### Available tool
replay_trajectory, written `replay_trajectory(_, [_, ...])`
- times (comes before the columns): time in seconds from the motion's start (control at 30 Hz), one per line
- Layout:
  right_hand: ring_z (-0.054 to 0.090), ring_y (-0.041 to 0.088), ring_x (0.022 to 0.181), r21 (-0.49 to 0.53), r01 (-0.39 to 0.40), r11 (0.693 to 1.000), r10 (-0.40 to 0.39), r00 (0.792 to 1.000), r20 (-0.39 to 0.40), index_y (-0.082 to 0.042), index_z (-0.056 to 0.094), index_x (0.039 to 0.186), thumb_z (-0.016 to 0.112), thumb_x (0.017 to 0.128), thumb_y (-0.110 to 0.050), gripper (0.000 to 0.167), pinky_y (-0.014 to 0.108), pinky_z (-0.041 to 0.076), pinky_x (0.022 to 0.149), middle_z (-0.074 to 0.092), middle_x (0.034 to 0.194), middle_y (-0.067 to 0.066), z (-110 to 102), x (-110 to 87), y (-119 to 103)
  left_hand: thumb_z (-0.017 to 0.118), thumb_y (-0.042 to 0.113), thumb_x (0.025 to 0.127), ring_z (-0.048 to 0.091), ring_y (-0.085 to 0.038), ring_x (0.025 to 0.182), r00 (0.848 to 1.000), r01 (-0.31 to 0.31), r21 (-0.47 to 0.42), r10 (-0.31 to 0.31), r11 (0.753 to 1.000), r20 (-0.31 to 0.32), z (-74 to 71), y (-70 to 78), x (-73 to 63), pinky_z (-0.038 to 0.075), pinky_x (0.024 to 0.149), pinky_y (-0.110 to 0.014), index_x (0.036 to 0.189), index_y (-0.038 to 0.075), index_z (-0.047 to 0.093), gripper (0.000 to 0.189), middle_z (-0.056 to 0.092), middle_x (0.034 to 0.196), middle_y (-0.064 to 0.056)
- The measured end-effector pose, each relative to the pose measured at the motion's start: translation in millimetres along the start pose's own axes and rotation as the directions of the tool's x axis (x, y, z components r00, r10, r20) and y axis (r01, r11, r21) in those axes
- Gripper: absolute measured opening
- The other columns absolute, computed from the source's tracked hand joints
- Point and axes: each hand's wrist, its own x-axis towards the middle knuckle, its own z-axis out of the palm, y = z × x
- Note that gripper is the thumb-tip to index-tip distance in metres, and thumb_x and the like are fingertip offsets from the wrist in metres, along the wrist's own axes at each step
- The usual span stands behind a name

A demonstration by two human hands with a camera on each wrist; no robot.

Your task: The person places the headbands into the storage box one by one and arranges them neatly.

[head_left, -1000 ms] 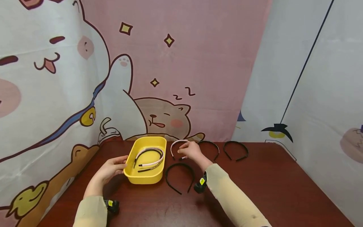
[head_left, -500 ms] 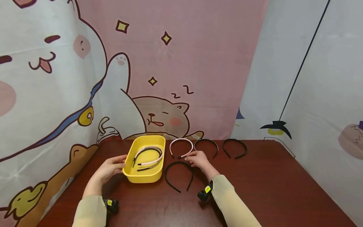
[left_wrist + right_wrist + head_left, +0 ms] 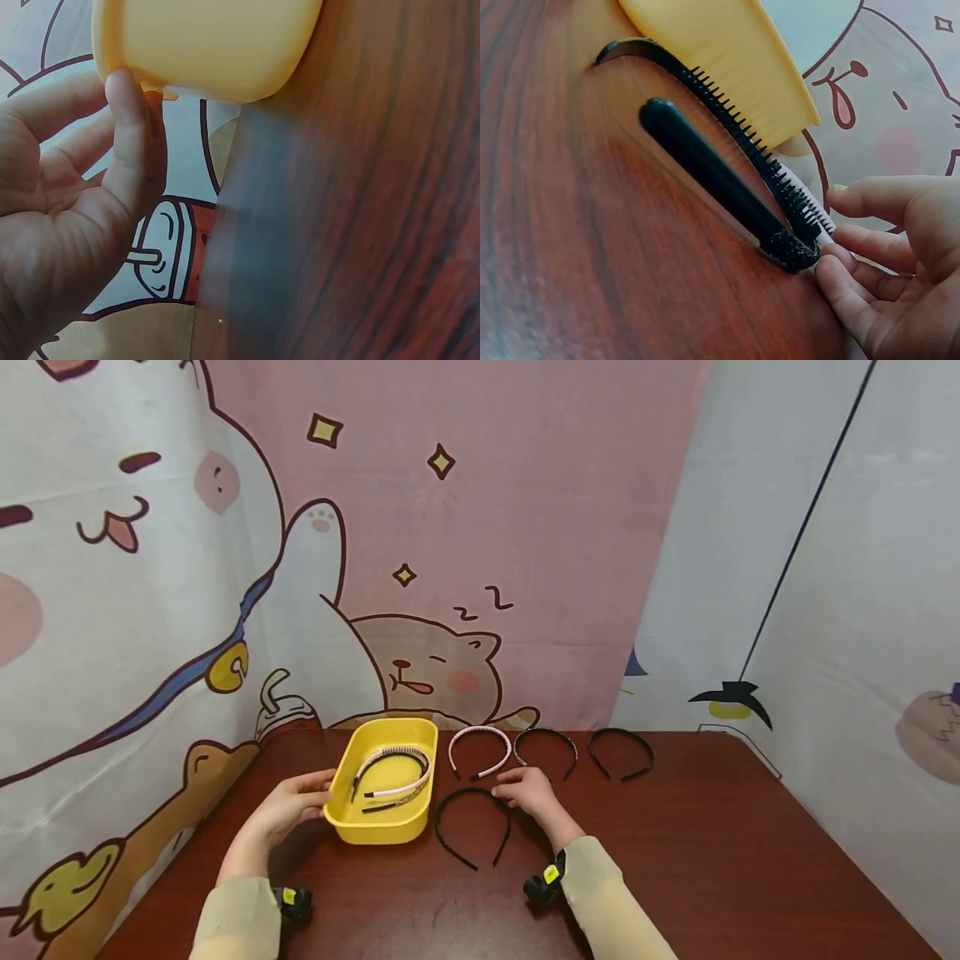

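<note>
My left hand (image 3: 294,806) holds the left side of a yellow tray (image 3: 382,833), thumb against its outer wall (image 3: 202,52) in the left wrist view. Inside the tray lie a pale pink toothed headband (image 3: 399,792), a black headband and a patterned one (image 3: 390,807). Over the upper right curve of a black toothed headband (image 3: 471,790) on the table is my right hand (image 3: 532,797). In the right wrist view its fingertips are right beside that headband (image 3: 705,172), thumb and fingers slightly apart; contact is hard to tell.
Along the table's back edge lie a pink headband (image 3: 452,747), a dark patterned headband (image 3: 574,756) and a black headband (image 3: 651,752). The brown table (image 3: 712,860) meets a cartoon-printed cloth (image 3: 525,527) behind it.
My right hand has let go of the pink headband, now lying at the back, and moved right and nearer to the front black headband. The left hand stays on the tray.
</note>
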Motion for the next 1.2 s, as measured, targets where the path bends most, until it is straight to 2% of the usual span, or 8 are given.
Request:
replay_trajectory(0.17, [0.064, 0.017, 0.061, -0.1, 0.039, 0.994, -0.038, 0.999, 0.009, 0.002, 0.073, 0.104, 0.08, 0.074, -0.011, 0.033, 0.028, 0.052, 0.058, 0.069, 0.094, 0.008, -1.4, -2.7, -0.9, 0.056, 0.005, 0.097, 0.06, -0.021, 0.095, 1.0, -0.011, 0.005, 0.011, 1.0, 0.01, 0.7, 0.7, 0.2, 0.053, 0.079, -0.027, 0.145, -0.011, 0.031, 0.057, 0.048, 0.127, -0.03])
replay_trajectory(0.37, [0.062, 0.014, 0.061, -0.126, 0.047, 0.991, -0.043, 0.999, 0.029, 0.001, 0.073, 0.104, 0.08, 0.073, -0.01, 0.034, 0.026, 0.049, 0.057, 0.068, 0.085, 0.004, -2.2, -4.6, 0.9, 0.056, 0.006, 0.097, 0.06, -0.022, 0.094, 1.0, -0.003, 0.004, 0.003, 1.0, 0.007, 0.8, 1.5, 0.0, 0.053, 0.078, -0.027, 0.145, -0.011, 0.031, 0.057, 0.048, 0.127, -0.031])
replay_trajectory(0.5, [0.061, 0.012, 0.06, -0.152, 0.082, 0.985, -0.077, 0.996, 0.042, 0.002, 0.073, 0.104, 0.08, 0.073, -0.011, 0.035, 0.027, 0.05, 0.057, 0.067, 0.08, 0.002, -2.2, -4.8, 2.3, 0.056, 0.006, 0.097, 0.06, -0.021, 0.094, 1.0, 0.0, 0.005, 0.0, 1.0, 0.003, 0.5, 1.4, 0.6, 0.053, 0.078, -0.026, 0.145, -0.011, 0.032, 0.056, 0.048, 0.127, -0.03])
replay_trajectory(0.77, [0.055, 0.011, 0.061, -0.264, 0.146, 0.953, -0.137, 0.989, 0.051, 0.0, 0.073, 0.103, 0.08, 0.072, -0.012, 0.034, 0.027, 0.047, 0.057, 0.065, 0.076, -0.001, -0.9, -7.8, -3.0, 0.056, 0.005, 0.096, 0.06, -0.022, 0.094, 1.0, -0.001, 0.01, 0.001, 1.0, -0.001, 0.5, 1.4, 0.8, 0.053, 0.078, -0.027, 0.145, -0.011, 0.032, 0.056, 0.049, 0.125, -0.029])
replay_trajectory(1.2, [0.057, 0.012, 0.068, -0.298, 0.147, 0.943, -0.145, 0.989, 0.031, -0.004, 0.076, 0.095, 0.079, 0.071, -0.007, 0.025, 0.029, 0.047, 0.061, 0.067, 0.076, 0.0, 2.0, -9.3, -3.5, 0.056, 0.005, 0.096, 0.061, -0.023, 0.096, 1.0, 0.014, 0.01, -0.014, 1.0, -0.01, -0.5, 1.3, 1.7, 0.053, 0.08, -0.028, 0.145, -0.009, 0.034, 0.055, 0.05, 0.126, -0.027])
